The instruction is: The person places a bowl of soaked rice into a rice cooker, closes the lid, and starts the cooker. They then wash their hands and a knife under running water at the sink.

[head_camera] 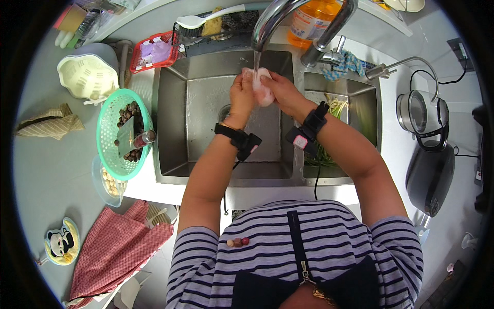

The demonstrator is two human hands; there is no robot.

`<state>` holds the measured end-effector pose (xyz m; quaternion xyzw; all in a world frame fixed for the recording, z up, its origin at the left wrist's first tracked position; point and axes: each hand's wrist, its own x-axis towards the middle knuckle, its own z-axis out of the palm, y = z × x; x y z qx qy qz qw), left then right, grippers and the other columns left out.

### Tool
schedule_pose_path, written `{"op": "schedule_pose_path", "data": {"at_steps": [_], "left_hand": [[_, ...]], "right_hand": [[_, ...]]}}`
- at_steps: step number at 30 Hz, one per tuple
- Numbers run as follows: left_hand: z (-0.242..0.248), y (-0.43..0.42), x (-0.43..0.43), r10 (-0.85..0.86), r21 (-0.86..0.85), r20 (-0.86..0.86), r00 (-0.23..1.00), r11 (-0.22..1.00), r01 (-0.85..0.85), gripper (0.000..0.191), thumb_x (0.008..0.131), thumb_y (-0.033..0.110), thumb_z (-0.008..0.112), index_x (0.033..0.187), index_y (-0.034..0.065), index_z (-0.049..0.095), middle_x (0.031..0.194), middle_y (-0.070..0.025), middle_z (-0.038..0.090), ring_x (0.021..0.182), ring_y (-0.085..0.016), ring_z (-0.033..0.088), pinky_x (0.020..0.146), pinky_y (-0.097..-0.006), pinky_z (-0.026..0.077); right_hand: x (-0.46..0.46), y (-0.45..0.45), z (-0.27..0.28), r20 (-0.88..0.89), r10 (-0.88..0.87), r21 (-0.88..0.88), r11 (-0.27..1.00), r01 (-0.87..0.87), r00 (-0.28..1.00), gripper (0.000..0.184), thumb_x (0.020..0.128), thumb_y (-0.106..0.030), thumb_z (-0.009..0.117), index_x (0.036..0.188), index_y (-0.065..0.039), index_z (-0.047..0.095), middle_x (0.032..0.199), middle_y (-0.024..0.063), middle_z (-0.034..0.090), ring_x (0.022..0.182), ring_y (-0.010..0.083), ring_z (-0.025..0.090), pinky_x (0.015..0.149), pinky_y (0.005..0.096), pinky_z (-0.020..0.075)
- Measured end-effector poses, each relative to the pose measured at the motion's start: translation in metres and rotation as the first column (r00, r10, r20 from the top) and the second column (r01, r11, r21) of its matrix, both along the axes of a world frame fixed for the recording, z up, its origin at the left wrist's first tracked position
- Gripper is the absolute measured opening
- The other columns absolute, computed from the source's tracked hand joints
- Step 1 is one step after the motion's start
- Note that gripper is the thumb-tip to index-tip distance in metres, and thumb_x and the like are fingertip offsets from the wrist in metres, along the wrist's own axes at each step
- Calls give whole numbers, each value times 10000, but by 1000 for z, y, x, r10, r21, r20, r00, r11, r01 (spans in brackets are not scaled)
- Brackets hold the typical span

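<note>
Both hands hold a pale pink piece of raw meat [264, 95] under the stream of the chrome faucet [266, 29]. My left hand [241, 95] grips its left side, thumb upward. On its right side, my right hand [286, 92] presses with the thumb on top. Water runs over the upper part of the meat, and my fingers hide its edges and underside. Below lies the large basin of a stainless steel sink [208, 92], its drain [224, 112] partly behind my left wrist.
Scallion-like greens [336, 106] lie in the small right basin. Left of the sink, a cleaver [126, 141] rests in a green colander [106, 127] of chestnut-like brown pieces [129, 112]. A red basket [139, 58] and wire rack [216, 38] stand behind; a glass kettle [420, 112] stands right.
</note>
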<state>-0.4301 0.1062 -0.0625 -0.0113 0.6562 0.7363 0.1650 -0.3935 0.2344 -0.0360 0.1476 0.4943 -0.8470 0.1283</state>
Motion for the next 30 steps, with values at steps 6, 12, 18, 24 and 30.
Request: {"op": "schedule_pose_path", "data": {"at_steps": [6,12,18,24,30], "left_hand": [[37,-2,24,-232,317,471,851,945,82,517,905,574,402,1143,130,523,971,-75,615,859,-211,607,767,-402,490],[22,3,12,-134,472,651,747,842,-261,435,930,516,355,1100,164,546,1063,-41,595,978,-210,570,834,-437,455],[17,10,24,-95,477,610,787,837,-268,356,930,406,364,1071,149,566,1064,-17,597,994,-197,563,809,-341,456],[22,6,17,-34,502,495,868,827,-253,415,958,413,355,1160,92,523,1133,-47,570,1047,-208,547,862,-355,448],[22,8,36,-182,584,296,938,811,-26,356,942,353,474,1179,89,504,1132,-47,558,1034,-196,549,818,-351,463]], "right_hand": [[-2,3,-14,-81,-61,229,970,78,995,387,952,-230,471,1279,-24,455,1093,56,586,961,174,589,845,273,464],[20,-12,-12,-564,298,754,567,332,770,421,928,-198,501,1295,0,440,1065,118,598,974,213,580,870,303,447],[5,-11,1,-167,-4,357,932,64,986,392,924,-191,505,1255,14,460,1071,148,595,986,228,572,869,326,448],[18,-13,5,-529,245,735,610,295,812,401,944,-265,498,1264,-26,480,1021,118,610,912,188,576,821,319,459],[4,7,10,-133,86,514,858,-5,987,329,916,-231,508,1154,-19,588,903,159,611,928,284,569,844,338,436]]}}
